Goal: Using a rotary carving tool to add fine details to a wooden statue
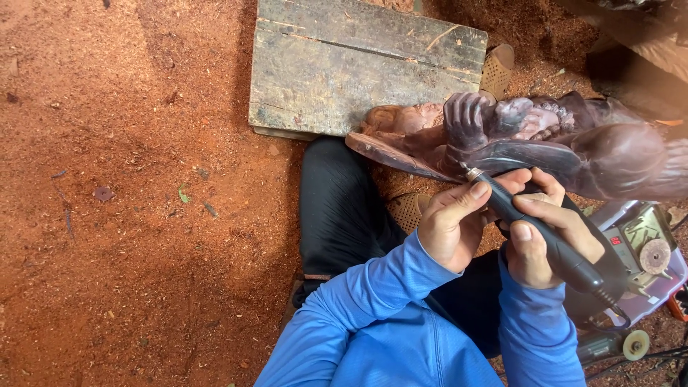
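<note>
**Two hands on the rotary tool, tip at the carving's lower edge**

Closest to the camera, both blue sleeves (401, 322) lead up to a black pen-shaped rotary handpiece (545, 236), held by both hands. The right hand (541, 240) is wrapped around the middle of the barrel, fingers curled shut over it; the left hand (451, 222) is closed around the front end, with the thumb lying along the barrel close to the metal tip (469, 172). That tip sits at the underside of the dark reddish wood carving (545, 143), which lies across the person's lap, over the black trouser leg (337, 208).

This looks like fine shaping or smoothing along the carving's lower edge. Done well, it probably calls for light pressure, short passes, and the left thumb as a steady rest so the bit does not skip across the curved surface. The cord trailing off the back of the handpiece should stay slack.

Just right of the hands sits a small power unit (645, 251) with grinding discs. Farther off, a weathered wooden board (344, 64) lies on the floor (129, 215), thick with red sawdust.
</note>
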